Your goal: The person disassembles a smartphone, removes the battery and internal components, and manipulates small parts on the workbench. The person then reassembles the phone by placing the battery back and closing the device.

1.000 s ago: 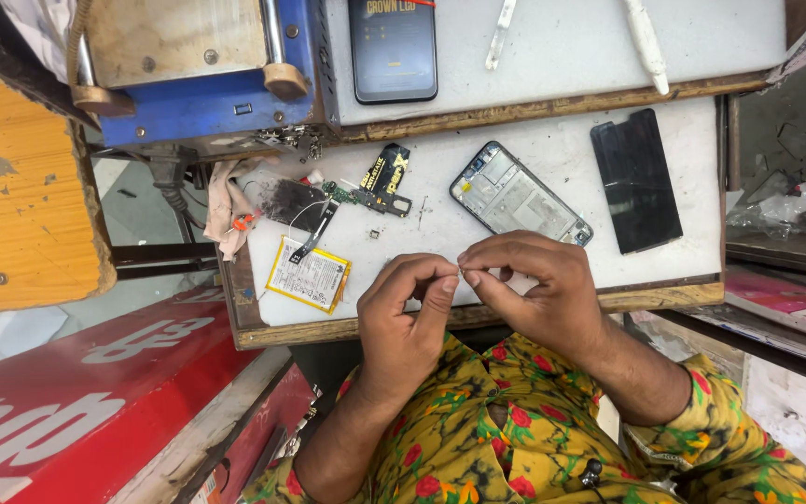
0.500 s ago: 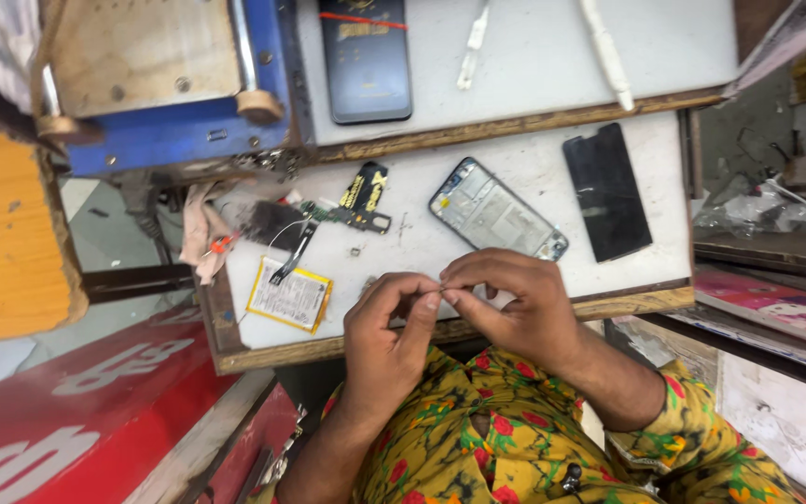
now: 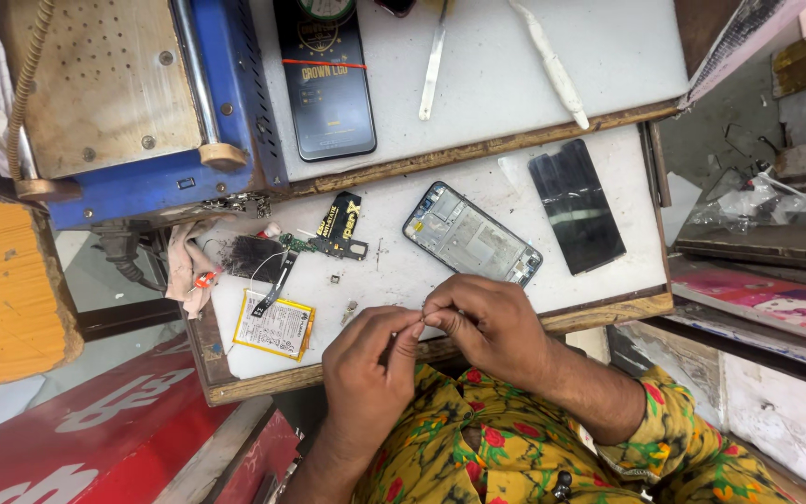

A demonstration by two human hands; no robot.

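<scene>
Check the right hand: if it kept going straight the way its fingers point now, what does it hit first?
The right hand points toward the left hand, and their fingertips already meet, pinching something too small to identify. So it meets the left hand first.

Both hands were brought together at the middle of the view, fingertips meeting. The left hand (image 3: 366, 369) was raised from the lower left, its thumb and forefinger pinched closed against the tips of the other hand. The right hand (image 3: 492, 322) was held knuckles up, its fingers curled down into the same pinch. What was gripped between the fingertips could not be made out. The right forearm was angled down to the right into a patterned sleeve (image 3: 673, 439).
</scene>
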